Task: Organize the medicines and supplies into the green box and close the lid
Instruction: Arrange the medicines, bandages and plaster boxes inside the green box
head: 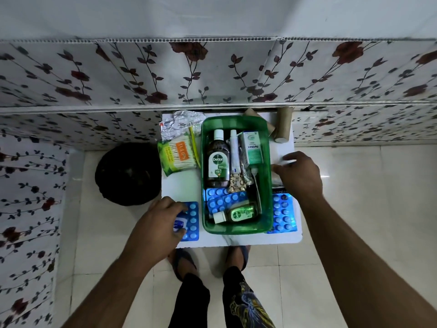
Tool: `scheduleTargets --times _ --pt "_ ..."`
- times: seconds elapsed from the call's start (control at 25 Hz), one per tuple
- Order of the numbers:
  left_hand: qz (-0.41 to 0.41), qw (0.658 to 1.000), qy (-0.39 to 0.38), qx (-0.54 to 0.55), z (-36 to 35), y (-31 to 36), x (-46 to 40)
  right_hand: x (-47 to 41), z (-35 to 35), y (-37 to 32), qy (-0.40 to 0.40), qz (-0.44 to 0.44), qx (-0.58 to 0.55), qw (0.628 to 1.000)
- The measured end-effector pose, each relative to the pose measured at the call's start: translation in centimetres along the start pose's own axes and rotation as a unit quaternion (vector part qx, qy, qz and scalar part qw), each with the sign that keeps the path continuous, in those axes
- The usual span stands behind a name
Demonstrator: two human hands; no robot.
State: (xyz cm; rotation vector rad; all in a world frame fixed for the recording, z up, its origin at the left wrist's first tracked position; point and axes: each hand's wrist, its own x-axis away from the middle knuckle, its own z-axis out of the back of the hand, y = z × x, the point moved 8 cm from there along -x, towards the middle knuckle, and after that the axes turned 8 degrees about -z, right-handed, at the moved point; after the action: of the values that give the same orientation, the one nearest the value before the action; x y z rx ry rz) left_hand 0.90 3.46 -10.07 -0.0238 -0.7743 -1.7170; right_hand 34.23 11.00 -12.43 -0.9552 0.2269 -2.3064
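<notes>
Left of the translucent green plastic box (236, 124), the left hand (157, 221) grips a small white-and-blue container (180, 224) over a blue blister strip (192, 218). The box sits lidless, holding a brown Dettol bottle (218, 162). Right of it, the right hand (298, 176) rests with fingers curled on white packaging (276, 172); its grip cannot be determined.

Your green box (236, 176) stands open, holding a big Dettol bottle (218, 162), a small one (236, 214), a white tube (234, 150), a carton (252, 149) and blue blister strips (224, 197). The cotton swabs (178, 155) lie left of it.
</notes>
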Motion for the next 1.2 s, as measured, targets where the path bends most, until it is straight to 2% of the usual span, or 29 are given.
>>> scheduleTargets --times 0.16,0.2,0.28,0.36,0.4,0.44,0.52,0.6,0.68,0.76,0.8,0.88,0.96,1.04,1.12,1.2 --pt "0.002 1.0 -0.017 0.0 0.6 0.8 -0.1 -0.3 -0.2 -0.1 -0.025 0.001 -0.034 0.999" --pt "0.013 1.0 0.006 0.011 1.8 1.1 0.2 -0.4 -0.2 -0.1 -0.027 0.002 -0.043 0.999" --pt "0.023 0.993 0.107 0.051 6.0 2.5 0.9 -0.2 -0.2 -0.1 -0.033 0.002 -0.051 0.998" --pt "-0.013 0.974 0.2 0.104 9.9 6.0 1.0 0.1 -0.1 -0.2 -0.035 0.003 -0.06 0.998" --pt "-0.033 0.97 0.208 0.117 10.6 8.2 0.3 0.2 0.1 -0.2 -0.032 0.004 -0.069 0.997" --pt "-0.049 0.975 0.185 0.115 10.3 10.2 -0.9 0.4 0.5 -0.3 -0.027 0.006 -0.077 0.997" --pt "-0.064 0.994 0.074 0.058 7.0 13.0 -3.8 1.0 1.9 -0.1 -0.008 0.005 -0.098 0.995" --pt "-0.062 0.998 -0.021 0.012 3.0 14.0 -6.1 1.4 3.5 0.7 0.006 -0.006 -0.133 0.991" --pt "-0.036 0.996 -0.079 0.037 0.0 13.9 -7.0 1.9 5.0 1.2 0.014 -0.009 -0.169 0.986" --pt "-0.026 0.993 -0.099 0.062 -1.2 14.1 -6.8 2.4 6.3 1.1 0.016 -0.002 -0.194 0.981" --pt "-0.031 0.994 -0.082 0.064 -0.7 14.2 -6.6 2.9 6.8 0.8 0.015 0.005 -0.206 0.978" --pt "-0.049 0.994 0.018 0.1 2.8 13.7 -5.9 4.6 7.5 -0.5 0.01 0.03 -0.224 0.974" --pt "-0.031 0.974 0.134 0.183 7.4 11.1 -4.6 7.1 7.1 -2.4 -0.016 0.064 -0.233 0.97" --pt "0.025 0.947 0.216 0.237 10.3 6.7 -2.7 9.8 4.8 -4.1 -0.071 0.086 -0.208 0.972" --pt "0.081 0.941 0.236 0.23 10.8 2.8 -1.2 12.0 1.1 -5.1 -0.113 0.105 -0.093 0.984" --pt "0.118 0.943 0.218 0.223 9.6 0.0 -0.3 13.1 -2.7 -5.5 -0.132 0.13 0.041 0.982"
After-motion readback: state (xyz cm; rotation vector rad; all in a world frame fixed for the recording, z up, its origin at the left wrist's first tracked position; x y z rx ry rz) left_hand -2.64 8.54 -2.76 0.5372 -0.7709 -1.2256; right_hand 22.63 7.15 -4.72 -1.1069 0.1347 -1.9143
